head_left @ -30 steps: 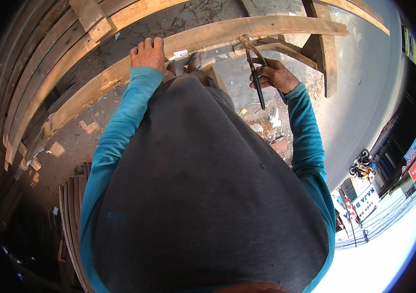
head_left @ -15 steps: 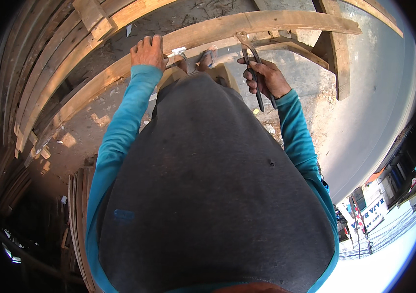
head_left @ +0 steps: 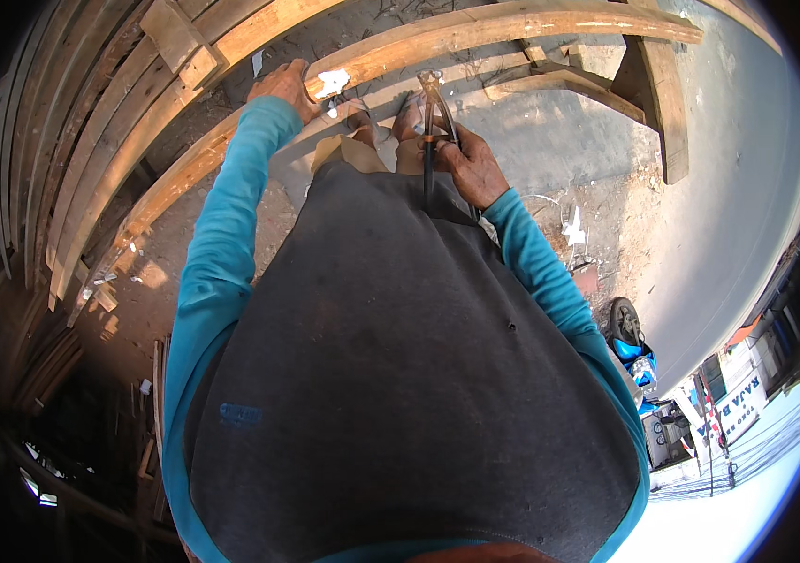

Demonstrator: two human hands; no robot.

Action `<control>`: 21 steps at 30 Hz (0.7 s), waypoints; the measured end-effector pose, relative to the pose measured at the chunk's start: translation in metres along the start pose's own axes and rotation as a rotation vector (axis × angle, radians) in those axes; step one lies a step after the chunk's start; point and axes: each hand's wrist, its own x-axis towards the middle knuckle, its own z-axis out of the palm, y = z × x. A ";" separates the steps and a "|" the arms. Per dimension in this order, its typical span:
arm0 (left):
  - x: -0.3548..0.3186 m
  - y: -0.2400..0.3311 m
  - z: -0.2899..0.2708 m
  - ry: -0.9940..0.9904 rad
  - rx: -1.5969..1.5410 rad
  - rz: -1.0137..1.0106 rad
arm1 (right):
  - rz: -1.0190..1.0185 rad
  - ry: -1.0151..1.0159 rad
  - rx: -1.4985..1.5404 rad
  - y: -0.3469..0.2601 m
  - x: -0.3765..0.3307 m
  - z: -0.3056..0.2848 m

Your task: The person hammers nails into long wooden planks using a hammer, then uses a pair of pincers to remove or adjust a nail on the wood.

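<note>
A long wooden plank (head_left: pixel 512 26) runs across in front of me, with a bright white patch (head_left: pixel 332 83) on it beside my left hand. My left hand (head_left: pixel 285 91) grips the plank left of the middle, its fingers over the far edge. Held in my right hand (head_left: pixel 477 171) is a pair of pincers (head_left: pixel 431 89) with a rusty head and dark handles. The head points away from me, just short of the plank and apart from it. The handles stand slightly spread, and their lower ends are partly hidden against my dark shirt.
Several long planks (head_left: pixel 71 178) are stacked at the left, a short wood block (head_left: pixel 179 42) lying across them. At the right, a wooden frame (head_left: pixel 662 113) stands under the plank's end. A motorcycle (head_left: pixel 627 324) is parked beside the grey road (head_left: pixel 728 178).
My right hand has brought the pincers left and toward my body, away from the plank's edge. The white patch now shows on the plank beside my left hand, which still grips it.
</note>
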 end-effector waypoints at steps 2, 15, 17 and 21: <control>-0.002 -0.003 0.010 0.115 0.049 0.027 | 0.088 -0.008 -0.031 -0.012 -0.005 -0.029; -0.017 0.003 0.023 0.200 0.037 0.006 | 0.125 0.152 -0.907 -0.084 0.002 -0.040; -0.019 0.002 0.026 0.266 0.020 0.039 | 0.159 0.159 -0.946 -0.083 0.004 -0.037; -0.020 0.000 0.027 0.290 -0.048 0.084 | 0.027 0.252 -1.031 -0.059 0.005 -0.031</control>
